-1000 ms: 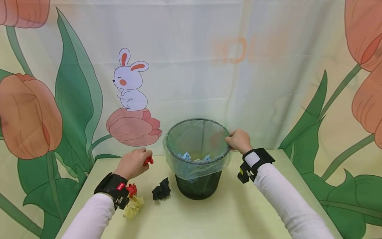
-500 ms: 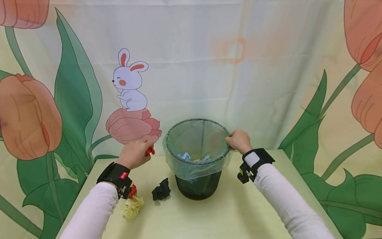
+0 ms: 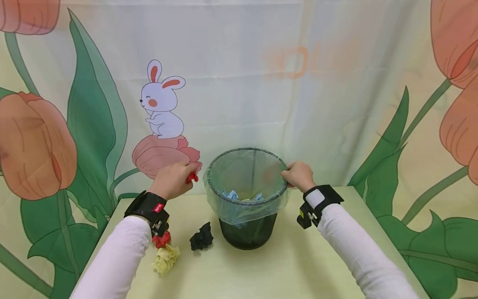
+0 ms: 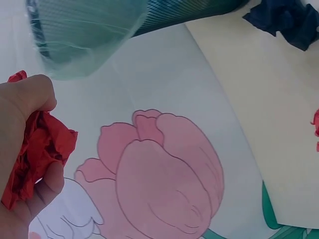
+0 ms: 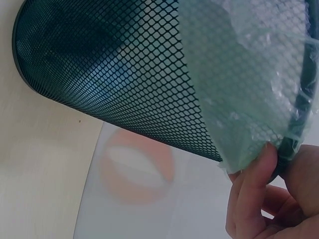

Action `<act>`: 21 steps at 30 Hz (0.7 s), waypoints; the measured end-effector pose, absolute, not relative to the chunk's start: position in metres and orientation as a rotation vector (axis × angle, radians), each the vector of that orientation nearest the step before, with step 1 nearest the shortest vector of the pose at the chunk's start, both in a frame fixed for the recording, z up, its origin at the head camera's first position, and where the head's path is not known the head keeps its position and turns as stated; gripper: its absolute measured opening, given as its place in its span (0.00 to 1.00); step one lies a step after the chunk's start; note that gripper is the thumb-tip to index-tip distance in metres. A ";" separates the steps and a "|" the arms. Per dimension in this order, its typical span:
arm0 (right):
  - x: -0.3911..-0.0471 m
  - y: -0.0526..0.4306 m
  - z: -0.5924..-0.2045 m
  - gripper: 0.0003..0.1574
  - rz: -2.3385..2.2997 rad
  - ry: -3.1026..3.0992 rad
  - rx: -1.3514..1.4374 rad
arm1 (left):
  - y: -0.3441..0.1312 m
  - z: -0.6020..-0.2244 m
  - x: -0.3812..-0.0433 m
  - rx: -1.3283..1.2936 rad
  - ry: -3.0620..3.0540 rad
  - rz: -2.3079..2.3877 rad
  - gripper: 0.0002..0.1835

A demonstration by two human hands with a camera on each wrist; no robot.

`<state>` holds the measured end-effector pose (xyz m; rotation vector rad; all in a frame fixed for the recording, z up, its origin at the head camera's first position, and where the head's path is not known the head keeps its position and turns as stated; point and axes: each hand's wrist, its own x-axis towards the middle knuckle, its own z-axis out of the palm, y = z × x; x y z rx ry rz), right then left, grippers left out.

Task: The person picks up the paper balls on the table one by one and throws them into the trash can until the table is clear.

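My left hand [image 3: 173,180] holds a crumpled red paper ball [image 4: 42,144] in curled fingers, raised left of the bin's rim and apart from it. The black mesh trash bin [image 3: 246,236] stands upright on the table, lined with a translucent green plastic bag [image 3: 239,214] folded over its rim. My right hand [image 3: 300,176] grips the rim on the right side; in the right wrist view its thumb and fingers pinch rim and bag together. Light blue crumpled paper [image 3: 232,195] lies inside the bin.
On the pale table [image 3: 239,278], left of the bin, lie a black crumpled paper ball [image 3: 201,236], a yellow one [image 3: 166,258] and another red one [image 3: 162,239], partly behind the left wrist camera. A printed curtain [image 3: 231,83] hangs behind the table.
My left hand has moved up and slightly right toward the bin with the red paper ball. My right hand has stayed on the rim, and the bin has not moved.
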<state>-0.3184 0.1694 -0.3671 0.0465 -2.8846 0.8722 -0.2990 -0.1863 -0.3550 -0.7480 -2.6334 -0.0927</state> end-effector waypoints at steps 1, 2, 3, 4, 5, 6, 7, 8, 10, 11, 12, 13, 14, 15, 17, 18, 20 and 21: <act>-0.319 0.169 -0.367 0.28 0.870 -2.884 0.050 | -0.184 -0.352 -0.299 -0.747 -2.635 -0.094 0.13; -0.319 0.169 -0.367 0.28 0.870 -2.884 0.052 | -0.182 -0.348 -0.299 -0.747 -2.637 -0.095 0.14; -0.319 0.169 -0.368 0.28 0.873 -2.883 0.053 | -0.180 -0.346 -0.299 -0.749 -2.640 -0.094 0.15; -0.319 0.169 -0.368 0.28 0.875 -2.880 0.059 | -0.179 -0.343 -0.299 -0.747 -2.646 -0.094 0.14; -0.319 0.169 -0.368 0.28 0.874 -2.879 0.061 | -0.177 -0.341 -0.299 -0.747 -2.655 -0.086 0.12; -0.320 0.169 -0.368 0.28 0.874 -2.877 0.066 | -0.175 -0.339 -0.299 -0.747 -2.664 -0.081 0.11; -0.320 0.169 -0.368 0.28 0.872 -2.876 0.071 | -0.173 -0.337 -0.299 -0.750 -2.669 -0.077 0.11; -0.320 0.169 -0.368 0.28 0.870 -2.875 0.074 | -0.171 -0.335 -0.298 -0.759 -2.673 -0.073 0.10; -0.320 0.169 -0.367 0.28 0.862 -2.874 0.082 | -0.168 -0.333 -0.298 -0.776 -2.674 -0.063 0.10; -0.320 0.169 -0.367 0.28 0.858 -2.876 0.084 | -0.167 -0.332 -0.298 -0.783 -2.674 -0.058 0.10; -0.320 0.169 -0.367 0.28 0.861 -2.876 0.086 | -0.165 -0.331 -0.299 -0.788 -2.671 -0.056 0.09; -0.320 0.169 -0.367 0.27 0.861 -2.876 0.088 | -0.163 -0.330 -0.299 -0.793 -2.670 -0.055 0.09; -0.320 0.169 -0.367 0.27 0.861 -2.876 0.089 | -0.162 -0.329 -0.299 -0.800 -2.668 -0.054 0.09; -0.320 0.169 -0.368 0.27 0.865 -2.877 0.090 | -0.159 -0.328 -0.299 -0.804 -2.667 -0.051 0.09; -0.320 0.170 -0.368 0.27 0.866 -2.879 0.088 | -0.155 -0.327 -0.299 -0.812 -2.665 -0.046 0.09; -0.320 0.170 -0.368 0.27 0.867 -2.879 0.085 | -0.152 -0.326 -0.299 -0.817 -2.662 -0.045 0.09; -0.320 0.170 -0.368 0.27 0.868 -2.879 0.078 | -0.147 -0.324 -0.299 -0.832 -2.654 -0.053 0.09; -0.320 0.170 -0.369 0.27 0.870 -2.879 0.073 | -0.145 -0.323 -0.299 -0.838 -2.651 -0.053 0.09</act>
